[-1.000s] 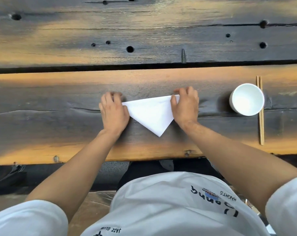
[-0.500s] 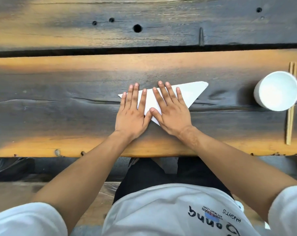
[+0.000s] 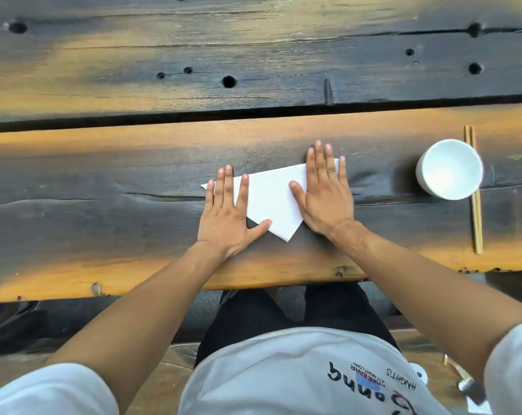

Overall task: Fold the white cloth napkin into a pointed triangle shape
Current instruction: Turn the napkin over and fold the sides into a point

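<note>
Where the white cloth napkin (image 3: 271,199) lies, folded into a triangle with its point toward the person, both hands sit flat on top of it. Long edge runs along the far side, slightly tilted, right end farther away; point aims at the near table edge.

Left hand (image 3: 226,217): palm down over the left corner. Fingers straight and spread, resting on the cloth, nothing gripped. A sliver of white corner shows past the little finger. Thumb stretched out to the right, its tip on the lower left edge of the triangle, near the point.

Right hand (image 3: 324,193): palm down over the right corner. Fingers straight, close together, their tips reaching past the far edge onto bare wood. Thumb angled left onto the cloth. Nothing grasped here either. A strip of napkin shows beside the little finger.

Middle of the triangle is uncovered between the two thumbs.

Surface: dark, weathered wooden table (image 3: 104,205) of heavy planks, orange-brown along the edges, with a dark gap between planks and several round holes in the far plank. Napkin sits on the near plank.

Well to the right, apart from the napkin: a white cup (image 3: 450,169), with wooden chopsticks (image 3: 477,223) laid just beside it, partly hidden behind it.

Person wears a white printed shirt and dark trousers.
</note>
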